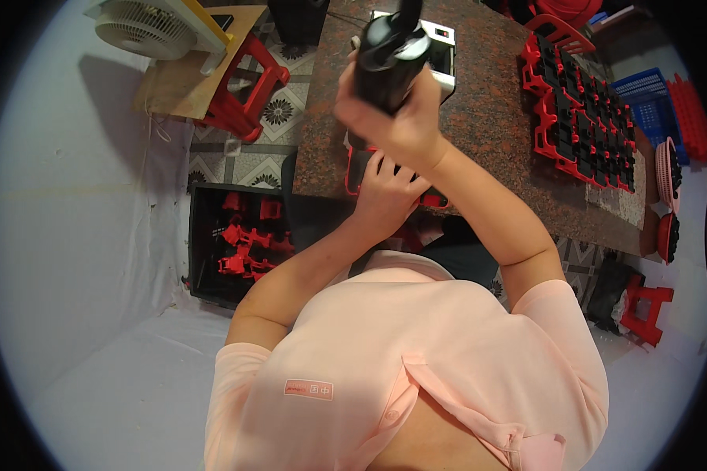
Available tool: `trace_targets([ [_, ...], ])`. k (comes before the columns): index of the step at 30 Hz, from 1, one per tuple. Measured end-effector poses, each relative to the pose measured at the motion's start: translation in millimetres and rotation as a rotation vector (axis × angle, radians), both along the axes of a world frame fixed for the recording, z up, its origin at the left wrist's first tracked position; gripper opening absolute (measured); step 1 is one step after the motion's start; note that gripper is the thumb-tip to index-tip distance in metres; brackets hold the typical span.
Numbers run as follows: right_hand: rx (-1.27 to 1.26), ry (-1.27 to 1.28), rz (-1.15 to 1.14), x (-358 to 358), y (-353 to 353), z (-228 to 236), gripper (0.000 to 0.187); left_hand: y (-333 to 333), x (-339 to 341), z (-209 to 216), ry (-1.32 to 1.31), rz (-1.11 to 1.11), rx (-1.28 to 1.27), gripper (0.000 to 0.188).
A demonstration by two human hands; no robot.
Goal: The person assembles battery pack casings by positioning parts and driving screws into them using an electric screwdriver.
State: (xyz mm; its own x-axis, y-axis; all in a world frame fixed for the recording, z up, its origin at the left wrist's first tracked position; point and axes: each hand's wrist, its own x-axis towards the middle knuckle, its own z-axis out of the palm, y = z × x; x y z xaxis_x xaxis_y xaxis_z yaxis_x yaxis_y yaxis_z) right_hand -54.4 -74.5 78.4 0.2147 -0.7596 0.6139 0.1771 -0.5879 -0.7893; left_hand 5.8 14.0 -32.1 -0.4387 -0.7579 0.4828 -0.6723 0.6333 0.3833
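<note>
My right hand is wrapped around a black electric screwdriver, held upright above the near edge of the table. Motion blurs both hand and tool, and the tool's lower end is hidden behind my hand. Just below it, my left hand grips a red-and-black plastic part at the table edge, fingers bent over its top. My hands and right forearm cover most of that part.
Behind the screwdriver stands a white box with a switch. Rows of red-and-black parts lie on the speckled table at right. A black crate with red pieces sits at lower left. A fan and red stool are at far left.
</note>
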Motion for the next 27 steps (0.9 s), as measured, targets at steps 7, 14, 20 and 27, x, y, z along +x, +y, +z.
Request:
trace_targets([
  [7, -0.202, -0.051, -0.141, -55.8, -18.9, 3.1, 0.035, 2.4, -0.2, 5.1, -0.073, 0.009, -0.033, 0.067],
  [14, -0.139, -0.044, -0.225, -47.4, -21.7, -10.5, 0.022, 2.9, -0.3, 10.8, -0.116, 0.005, -0.006, 0.066],
  [20, 0.112, -0.159, -0.156, -45.4, -21.9, 11.3, 0.029, 2.4, 0.8, 8.3, -0.118, 0.016, -0.011, 0.066],
  [27, 0.089, -0.217, 0.065, -19.8, 33.5, 17.4, 0.053, 3.8, -2.1, -7.1, -0.005, 0.035, -0.016, 0.054],
])
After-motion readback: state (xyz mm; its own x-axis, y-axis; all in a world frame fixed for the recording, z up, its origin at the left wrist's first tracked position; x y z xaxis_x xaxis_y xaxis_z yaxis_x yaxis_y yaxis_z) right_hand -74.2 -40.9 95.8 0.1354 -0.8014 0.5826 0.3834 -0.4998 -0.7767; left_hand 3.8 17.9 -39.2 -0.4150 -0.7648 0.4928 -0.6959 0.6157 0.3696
